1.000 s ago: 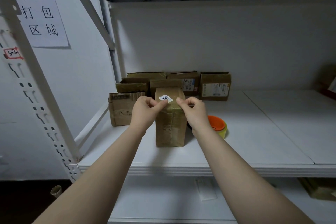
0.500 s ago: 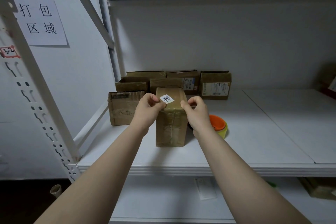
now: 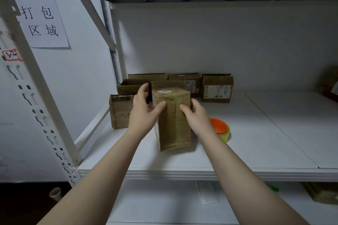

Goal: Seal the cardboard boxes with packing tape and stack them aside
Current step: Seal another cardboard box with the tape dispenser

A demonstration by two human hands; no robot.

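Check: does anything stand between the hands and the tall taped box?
Nothing visible does. The left hand and right hand touch the tall brown taped cardboard box directly, one on each side.

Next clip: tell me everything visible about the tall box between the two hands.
The tall box is brown cardboard wrapped in glossy tape, with a tape strip down its front and a pale label on top. It stands on end on the white shelf, slightly blurred. The left hand lays its thumb on the front, fingers spread beside the left side; the right hand grips its right edge.
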